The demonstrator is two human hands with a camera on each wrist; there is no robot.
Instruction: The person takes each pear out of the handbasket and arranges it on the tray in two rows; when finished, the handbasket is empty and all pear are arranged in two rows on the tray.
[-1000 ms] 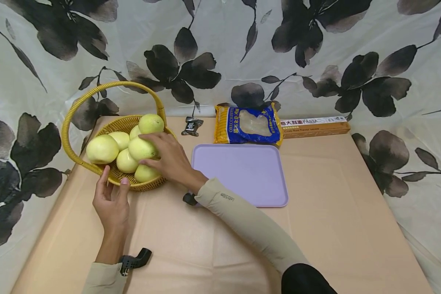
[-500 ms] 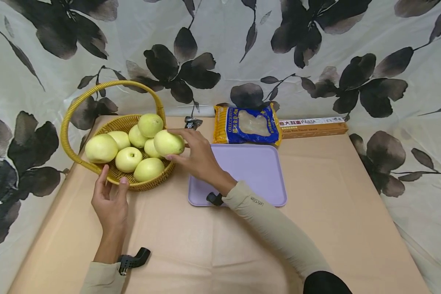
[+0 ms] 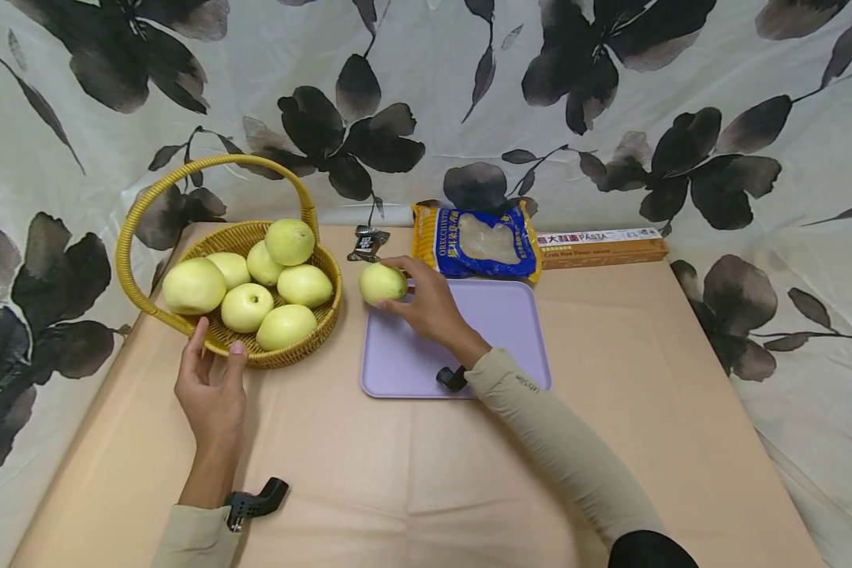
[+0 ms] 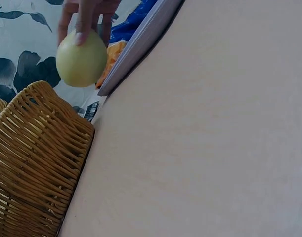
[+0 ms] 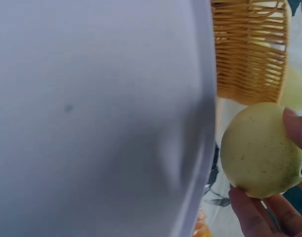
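Observation:
My right hand (image 3: 433, 304) holds a pale green apple (image 3: 382, 284) between thumb and fingers over the far left corner of a lilac tray (image 3: 461, 379). The right wrist view shows small brown specks on this apple (image 5: 259, 148), with fingertips round its side. My left hand (image 3: 213, 394) touches the near left side of a yellow wicker basket (image 3: 305, 351), index finger straight at the rim and thumb apart; its other fingers are partly hidden. Several more pale green apples (image 3: 247, 308) lie inside the basket under its tall arched handle (image 3: 131, 237). In the left wrist view only the basket's woven wall (image 4: 42, 158) appears, not the hand.
A blue and yellow pasta bag (image 3: 479, 243) lies behind the tray, beside a long brown pasta box (image 3: 603, 248). A small black wrapped packet (image 3: 368, 243) sits between basket and bag. Floral cloth (image 3: 483, 102) hangs behind the beige-covered table (image 3: 412, 481).
My right hand has lifted an apple out of the basket and carried it right to the tray's far left corner. The left hand stays at the basket's rim.

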